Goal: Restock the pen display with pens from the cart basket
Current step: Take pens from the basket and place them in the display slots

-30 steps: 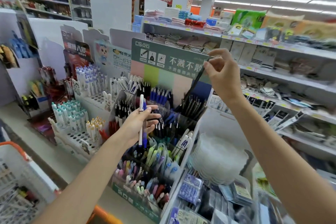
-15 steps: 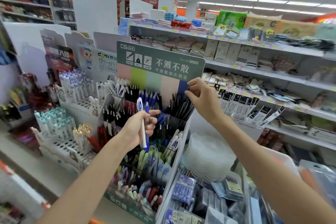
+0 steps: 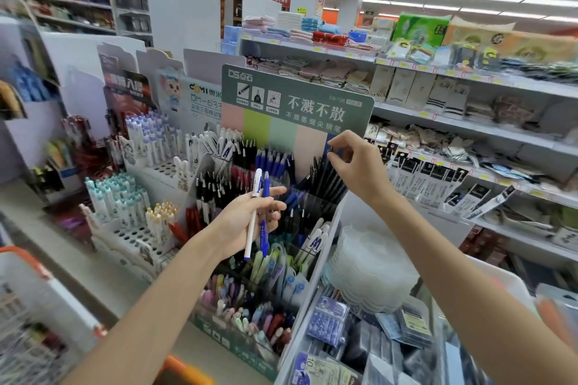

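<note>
At centre frame, the left hand (image 3: 250, 222) curls its fingers round two pens held upright side by side, a white pen (image 3: 257, 183) and a blue pen (image 3: 264, 241), caps up and tips down, in front of the middle tiers of the pen display (image 3: 297, 103). Just right of centre and higher, the right hand (image 3: 359, 166) reaches in with thumb and forefinger pinched on the top of a black pen (image 3: 327, 162), which stands slanted among other black pens in the display's upper right compartment, below the green header board; the other fingers are loosely bent. The display's clear compartments step down towards the lower centre of the frame: blue and black pens in the upper rows, white-and-blue ones in the middle, pastel ones at the bottom. The cart basket (image 3: 31, 306), white mesh with an orange rim, sits blurred in the lower left corner, well apart from both hands. Left of the display stands a white rack (image 3: 131, 228) of teal and white pens. A stack of clear lids (image 3: 369, 266) lies just right of the display, and shelves (image 3: 469, 131) of socks and packaged goods fill the right of the frame
</note>
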`<action>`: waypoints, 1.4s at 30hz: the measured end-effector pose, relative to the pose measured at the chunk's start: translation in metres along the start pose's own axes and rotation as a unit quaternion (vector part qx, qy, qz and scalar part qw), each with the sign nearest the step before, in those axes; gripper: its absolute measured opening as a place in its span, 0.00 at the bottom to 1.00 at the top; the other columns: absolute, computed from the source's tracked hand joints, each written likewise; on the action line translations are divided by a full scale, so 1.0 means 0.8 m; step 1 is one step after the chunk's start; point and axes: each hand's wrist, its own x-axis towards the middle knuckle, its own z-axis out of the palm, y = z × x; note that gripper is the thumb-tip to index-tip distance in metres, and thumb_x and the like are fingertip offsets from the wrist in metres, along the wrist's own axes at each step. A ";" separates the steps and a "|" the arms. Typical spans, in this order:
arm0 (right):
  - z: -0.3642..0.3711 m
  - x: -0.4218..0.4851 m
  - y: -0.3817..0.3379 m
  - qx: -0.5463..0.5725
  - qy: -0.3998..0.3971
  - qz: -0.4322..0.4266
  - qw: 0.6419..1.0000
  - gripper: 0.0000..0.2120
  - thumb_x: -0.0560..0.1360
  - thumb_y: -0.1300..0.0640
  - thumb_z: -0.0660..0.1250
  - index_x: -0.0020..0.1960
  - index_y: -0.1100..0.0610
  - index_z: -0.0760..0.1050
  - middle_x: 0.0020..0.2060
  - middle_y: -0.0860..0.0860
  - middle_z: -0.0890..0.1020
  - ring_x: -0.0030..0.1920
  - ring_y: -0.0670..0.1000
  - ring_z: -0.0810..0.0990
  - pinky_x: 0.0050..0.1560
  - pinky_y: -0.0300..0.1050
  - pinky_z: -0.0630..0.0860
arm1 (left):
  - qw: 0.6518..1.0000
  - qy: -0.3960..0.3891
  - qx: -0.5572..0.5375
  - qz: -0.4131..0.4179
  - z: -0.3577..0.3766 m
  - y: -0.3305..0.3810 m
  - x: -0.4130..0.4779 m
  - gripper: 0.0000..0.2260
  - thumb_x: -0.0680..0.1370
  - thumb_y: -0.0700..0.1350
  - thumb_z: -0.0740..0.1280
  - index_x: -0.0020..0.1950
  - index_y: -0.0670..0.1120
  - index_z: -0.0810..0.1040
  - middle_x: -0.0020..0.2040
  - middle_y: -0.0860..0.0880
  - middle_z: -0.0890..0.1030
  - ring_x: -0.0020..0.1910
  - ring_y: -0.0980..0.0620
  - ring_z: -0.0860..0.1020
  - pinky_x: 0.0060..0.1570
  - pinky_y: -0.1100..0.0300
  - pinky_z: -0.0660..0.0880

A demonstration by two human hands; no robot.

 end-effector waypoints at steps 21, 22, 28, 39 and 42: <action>-0.025 0.030 -0.011 -0.010 -0.017 0.072 0.997 0.05 0.71 0.64 0.71 0.47 0.59 0.81 0.37 0.52 0.83 0.36 0.45 0.78 0.38 0.32 0.73 | 0.999 0.019 0.041 -0.002 0.000 -0.011 -0.014 0.13 0.83 0.35 0.58 0.65 0.41 0.77 0.41 0.46 0.82 0.36 0.53 0.77 0.36 0.61 0.78; -0.030 0.034 -0.011 -0.019 0.003 0.077 0.997 0.04 0.71 0.64 0.71 0.46 0.59 0.81 0.35 0.52 0.82 0.35 0.46 0.78 0.36 0.31 0.72 | 0.999 0.019 0.038 -0.002 0.000 -0.011 -0.014 0.13 0.83 0.35 0.58 0.65 0.41 0.77 0.40 0.46 0.82 0.36 0.53 0.77 0.36 0.61 0.78; -0.029 0.040 -0.014 -0.079 0.008 0.070 0.994 0.02 0.72 0.64 0.72 0.44 0.61 0.80 0.35 0.51 0.80 0.37 0.50 0.78 0.38 0.39 0.73 | 0.999 0.021 0.039 0.000 -0.001 -0.011 -0.013 0.13 0.83 0.35 0.58 0.65 0.41 0.77 0.40 0.46 0.82 0.36 0.53 0.77 0.36 0.61 0.78; -0.002 0.009 -0.001 -0.054 -0.130 0.055 0.988 0.05 0.71 0.62 0.76 0.46 0.60 0.83 0.37 0.50 0.82 0.37 0.45 0.78 0.43 0.39 0.74 | 0.999 0.026 0.046 -0.009 0.003 -0.013 -0.014 0.13 0.83 0.35 0.58 0.65 0.42 0.77 0.42 0.46 0.82 0.37 0.53 0.77 0.37 0.61 0.78; 0.003 0.002 -0.001 -0.059 -0.112 0.048 0.991 0.07 0.72 0.61 0.75 0.50 0.59 0.82 0.41 0.51 0.83 0.42 0.48 0.80 0.47 0.43 0.77 | 0.998 0.021 0.055 -0.010 0.007 -0.014 -0.013 0.13 0.83 0.35 0.58 0.66 0.42 0.77 0.42 0.46 0.82 0.37 0.53 0.77 0.37 0.61 0.78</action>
